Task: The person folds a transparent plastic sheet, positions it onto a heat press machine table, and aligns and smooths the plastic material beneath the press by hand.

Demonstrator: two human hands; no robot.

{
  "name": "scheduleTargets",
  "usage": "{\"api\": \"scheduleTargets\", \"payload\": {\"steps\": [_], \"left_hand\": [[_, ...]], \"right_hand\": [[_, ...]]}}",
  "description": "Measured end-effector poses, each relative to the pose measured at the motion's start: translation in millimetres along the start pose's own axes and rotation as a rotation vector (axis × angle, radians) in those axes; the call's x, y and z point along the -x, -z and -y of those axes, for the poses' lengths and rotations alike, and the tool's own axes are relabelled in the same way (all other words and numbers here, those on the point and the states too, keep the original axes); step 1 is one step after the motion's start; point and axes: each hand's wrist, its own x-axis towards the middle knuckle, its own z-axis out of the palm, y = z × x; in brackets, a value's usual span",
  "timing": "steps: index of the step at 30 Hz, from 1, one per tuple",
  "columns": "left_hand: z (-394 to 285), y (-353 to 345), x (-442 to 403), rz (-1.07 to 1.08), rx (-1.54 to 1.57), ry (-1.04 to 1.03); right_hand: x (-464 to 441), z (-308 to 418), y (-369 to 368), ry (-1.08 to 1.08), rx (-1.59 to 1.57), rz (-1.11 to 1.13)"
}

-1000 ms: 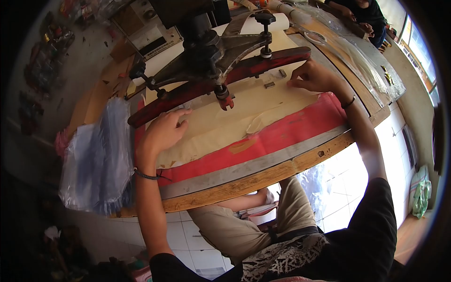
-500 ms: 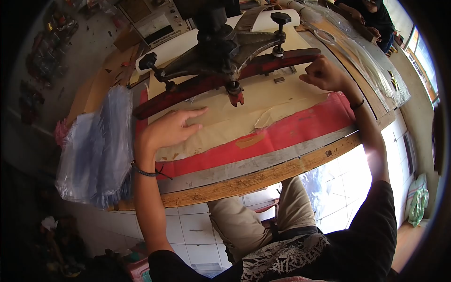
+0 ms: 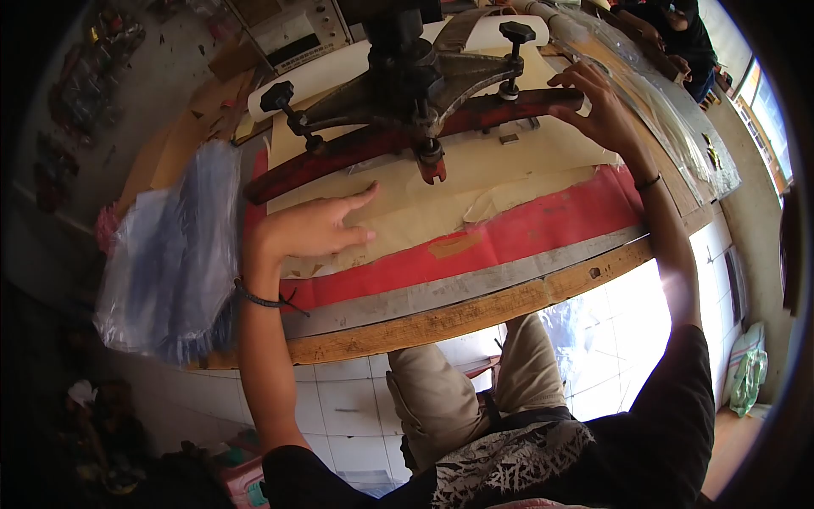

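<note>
My left hand (image 3: 307, 227) rests at the left of a beige sheet (image 3: 407, 209), its index finger and thumb stretched apart with nothing between them. At the right end of a long red bar (image 3: 356, 154), my right hand (image 3: 604, 114) has its fingers spread and curved; whether they touch the bar is unclear. That bar hangs under a dark metal press head (image 3: 407, 81) with black knobs (image 3: 517, 32). Beneath the sheet's near edge runs a red strip (image 3: 534, 222). A small metal block (image 3: 509, 139) lies on the sheet behind the bar's middle.
Clear plastic with blue tint (image 3: 174, 254) hangs over the table's left side. A wooden edge (image 3: 458, 297) borders the table in front of me. Clear plastic sheeting (image 3: 670, 119) lies at right. Behind it, another person (image 3: 678, 42) sits. A control box (image 3: 288, 38) stands at the back left.
My right hand has gone from curled fingers to spread ones and moved up to the red bar's right end. My left hand stays nearly in place. The view has shifted slightly.
</note>
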Motion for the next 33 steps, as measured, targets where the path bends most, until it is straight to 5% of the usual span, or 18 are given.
{"api": "scheduleTargets", "payload": {"steps": [20, 26, 30, 33], "left_hand": [[-3, 4, 0, 0.053, -0.004, 0.004], [-3, 11, 3, -0.129, 0.047, -0.1], [5, 15, 12, -0.476, 0.225, -0.252], [6, 28, 21, -0.73, -0.091, -0.158]], "right_hand": [[-3, -7, -11, -0.065, -0.097, 0.187], [-1, -7, -12, -0.097, -0.159, 0.188], [0, -6, -12, -0.108, -0.168, 0.186], [1, -8, -13, -0.112, -0.189, 0.177]]}}
